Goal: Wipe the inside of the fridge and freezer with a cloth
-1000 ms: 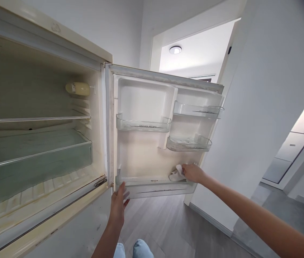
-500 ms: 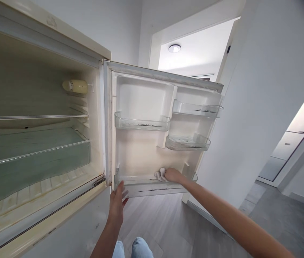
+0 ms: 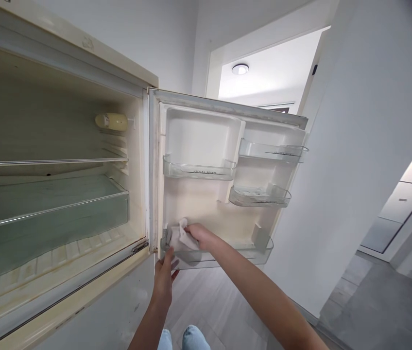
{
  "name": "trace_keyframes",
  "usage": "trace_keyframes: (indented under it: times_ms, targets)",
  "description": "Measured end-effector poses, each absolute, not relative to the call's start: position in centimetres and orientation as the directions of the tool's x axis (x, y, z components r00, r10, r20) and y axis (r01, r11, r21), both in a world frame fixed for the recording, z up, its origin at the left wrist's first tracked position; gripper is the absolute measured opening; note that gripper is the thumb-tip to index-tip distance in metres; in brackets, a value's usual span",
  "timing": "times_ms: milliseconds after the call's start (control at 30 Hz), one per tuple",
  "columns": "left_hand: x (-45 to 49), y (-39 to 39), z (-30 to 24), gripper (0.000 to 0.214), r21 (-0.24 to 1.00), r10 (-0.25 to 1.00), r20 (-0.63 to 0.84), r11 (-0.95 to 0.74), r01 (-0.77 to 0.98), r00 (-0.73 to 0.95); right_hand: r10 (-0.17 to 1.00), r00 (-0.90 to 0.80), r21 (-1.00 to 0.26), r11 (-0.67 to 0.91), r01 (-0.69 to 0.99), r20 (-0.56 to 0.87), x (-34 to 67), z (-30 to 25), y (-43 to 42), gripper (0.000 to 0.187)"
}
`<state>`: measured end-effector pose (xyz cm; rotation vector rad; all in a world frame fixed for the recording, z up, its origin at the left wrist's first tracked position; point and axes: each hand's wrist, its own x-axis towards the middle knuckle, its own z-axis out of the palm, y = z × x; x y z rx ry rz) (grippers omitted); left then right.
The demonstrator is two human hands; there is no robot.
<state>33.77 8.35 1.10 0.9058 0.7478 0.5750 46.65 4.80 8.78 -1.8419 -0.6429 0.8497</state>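
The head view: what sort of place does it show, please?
Most likely inside a home, perhaps a hallway or corner near a kitchen: an open refrigerator, a door frame with a ceiling light beyond it, and a wood-look floor.

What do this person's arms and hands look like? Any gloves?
No gloves! The left hand and right hand are bare, with slim fingers and no rings that I can see. The forearms are slim too, with no sleeves, watch or bracelet showing.
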Motion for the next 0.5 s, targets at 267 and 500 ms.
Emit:
trace_keyframes:
  times_ms: [267, 500]
  targets:
    - [34.0, 8.5, 0.1, 0.058, 0.883, 0.763, -0.257, 0.434, -0.177, 0.593, 0.763, 0.642, -0.918, -0.301, 0.260, -0.068, 43.2, 9.1, 6.0, 0.018]
    - [34.1, 8.3, -0.3, 0.058, 0.874, 0.767, -0.220, 0.430, -0.227, 0.602, 0.904, 0.424, -0.781, -0.299, 0.549, -0.048, 43.3, 9.5, 4.4, 0.025]
